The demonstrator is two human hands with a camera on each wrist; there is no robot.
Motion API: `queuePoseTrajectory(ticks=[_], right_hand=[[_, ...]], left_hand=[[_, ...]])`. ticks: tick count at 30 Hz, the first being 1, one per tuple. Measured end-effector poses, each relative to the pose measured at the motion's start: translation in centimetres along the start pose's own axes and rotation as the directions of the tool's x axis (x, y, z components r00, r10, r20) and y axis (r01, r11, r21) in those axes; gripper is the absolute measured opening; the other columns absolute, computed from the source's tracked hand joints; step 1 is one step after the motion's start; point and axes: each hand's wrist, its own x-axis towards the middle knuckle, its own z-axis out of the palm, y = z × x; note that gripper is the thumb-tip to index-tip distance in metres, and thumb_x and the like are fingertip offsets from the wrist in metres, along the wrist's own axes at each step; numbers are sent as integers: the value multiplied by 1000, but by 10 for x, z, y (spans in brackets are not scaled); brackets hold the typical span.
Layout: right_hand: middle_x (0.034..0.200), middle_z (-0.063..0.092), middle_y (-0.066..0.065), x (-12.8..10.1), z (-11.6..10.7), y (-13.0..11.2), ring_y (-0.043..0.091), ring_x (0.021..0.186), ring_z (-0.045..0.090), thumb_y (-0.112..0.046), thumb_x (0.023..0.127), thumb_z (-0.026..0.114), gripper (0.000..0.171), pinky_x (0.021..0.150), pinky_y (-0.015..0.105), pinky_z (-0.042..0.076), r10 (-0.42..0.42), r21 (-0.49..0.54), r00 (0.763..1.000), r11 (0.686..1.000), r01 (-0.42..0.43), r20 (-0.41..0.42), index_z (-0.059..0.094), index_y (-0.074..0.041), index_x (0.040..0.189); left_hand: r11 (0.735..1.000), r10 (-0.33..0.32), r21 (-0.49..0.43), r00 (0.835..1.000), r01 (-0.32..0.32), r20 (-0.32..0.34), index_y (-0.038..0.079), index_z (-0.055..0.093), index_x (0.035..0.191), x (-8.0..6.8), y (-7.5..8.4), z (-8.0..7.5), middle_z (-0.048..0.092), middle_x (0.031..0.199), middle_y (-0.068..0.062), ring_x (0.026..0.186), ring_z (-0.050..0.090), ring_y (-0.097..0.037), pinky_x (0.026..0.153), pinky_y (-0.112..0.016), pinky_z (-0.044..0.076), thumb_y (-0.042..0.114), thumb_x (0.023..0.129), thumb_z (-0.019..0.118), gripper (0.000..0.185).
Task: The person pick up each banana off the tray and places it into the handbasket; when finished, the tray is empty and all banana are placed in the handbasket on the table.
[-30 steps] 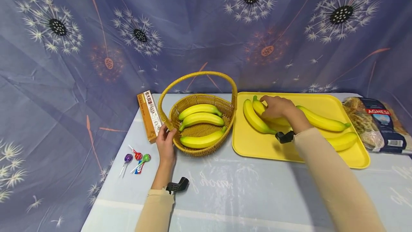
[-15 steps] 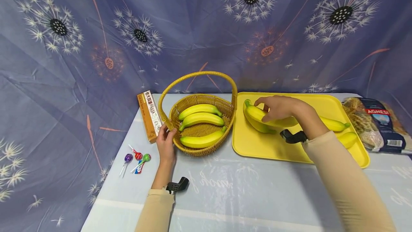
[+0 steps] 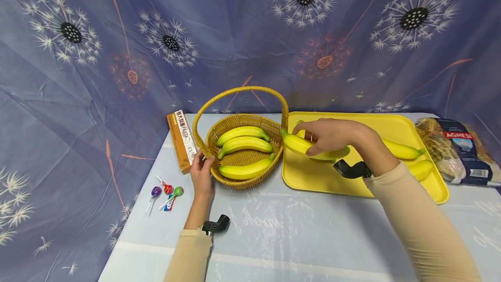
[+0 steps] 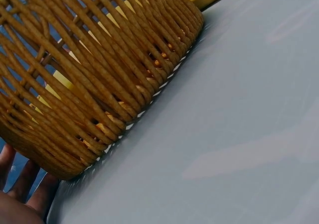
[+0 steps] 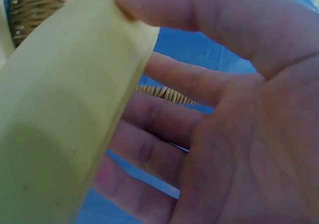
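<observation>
My right hand (image 3: pixel 326 136) grips a yellow banana (image 3: pixel 297 144) and holds it over the left edge of the yellow tray (image 3: pixel 313 177), its tip next to the wicker basket (image 3: pixel 274 130). In the right wrist view the banana (image 5: pixel 65 109) fills the left side with my fingers (image 5: pixel 209 15) curled round it. My left hand (image 3: pixel 201 173) grips the basket's near left rim. In the left wrist view the basket (image 4: pixel 89 69) wall is close, with my fingers (image 4: pixel 20 181) at its lower left. Three bananas (image 3: pixel 244 145) lie in the basket. More bananas (image 3: pixel 403 151) rest on the tray.
An orange pasta box (image 3: pixel 181 140) stands left of the basket. Three lollipops (image 3: pixel 166 193) lie on the light blue tablecloth at the left. A bag of pasta (image 3: pixel 455 149) lies right of the tray. A dandelion-print cloth hangs behind the table.
My right hand has lifted one banana off the tray and carried it left toward the basket. The left hand has stayed on the basket rim.
</observation>
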Motion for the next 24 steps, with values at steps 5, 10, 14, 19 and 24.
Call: queuePoseTrajectory(ticks=[5,10,14,19,24], right_hand=[[95,64,-1,4,1,-12,13,77,56,-25,83,70,63,73,35,46,-58,-22,998,998,57,-36,43,-18,140],[109,59,-4,12,7,-19,16,82,55,-23,86,66,71,73,35,45,-150,10,986,988,151,-75,33,-24,148],[103,54,-5,22,10,-29,16,72,48,-19,88,61,72,64,33,42,-230,27,967,972,234,-113,28,-37,150],[102,52,-6,42,2,-47,14,59,38,-24,90,61,67,60,33,38,-252,12,954,966,257,-165,30,-39,148],[103,56,-3,75,-4,-68,16,64,41,-25,91,62,68,65,34,38,-255,-31,953,967,253,-164,29,-40,148]], left_hand=[[1000,-1,6,1000,1,6,0,53,133,0,0,2,51,131,-16,116,50,-27,91,-31,45,9,92,60,43],[1000,-3,5,1000,3,10,-1,53,132,0,0,4,50,132,-20,117,49,-30,90,-31,45,9,92,61,43],[1000,-3,-4,1000,3,14,-1,54,132,-1,0,6,49,132,-23,117,49,-32,89,-30,46,8,91,61,42],[1000,2,11,1000,-3,18,0,54,132,0,0,6,50,132,-20,117,49,-29,90,-31,45,10,91,61,42],[1000,-5,6,1000,5,-10,2,55,132,-1,1,1,52,129,-15,111,51,-23,89,-29,45,9,91,61,41]])
